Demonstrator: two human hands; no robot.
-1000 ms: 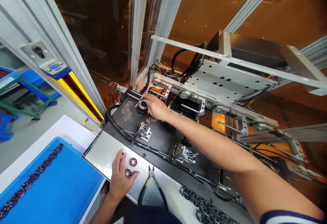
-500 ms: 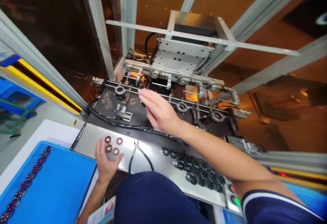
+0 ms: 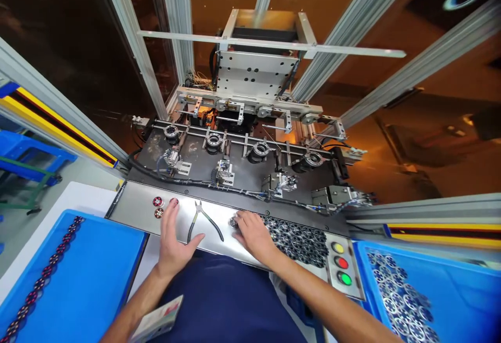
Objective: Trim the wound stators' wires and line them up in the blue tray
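Note:
My left hand [image 3: 175, 246] is over the metal ledge [image 3: 136, 210], thumb and fingers apart, its fingertips at a small red ring part [image 3: 174, 202]. Two more ring parts [image 3: 157, 201] lie just left of it. Between my hands, pliers [image 3: 199, 208] with dark handles rest on the ledge, jaws pointing away from me. My right hand [image 3: 252, 236] is bent down on the ledge, its fingertips on a dark ring [image 3: 233, 222] at the left end of a dense group of black rings [image 3: 299, 238]. The fingers partly cover that ring.
Behind the ledge is a machine with several round fixtures [image 3: 214, 142] and clamps under a metal frame. Yellow, red and green buttons [image 3: 343, 263] sit at the ledge's right end. Blue trays with parts stand at left [image 3: 97, 280] and right [image 3: 462, 291].
My right hand has come back from above the machine to the rings on the ledge. My left hand has shifted right relative to the red parts. The view has turned a little.

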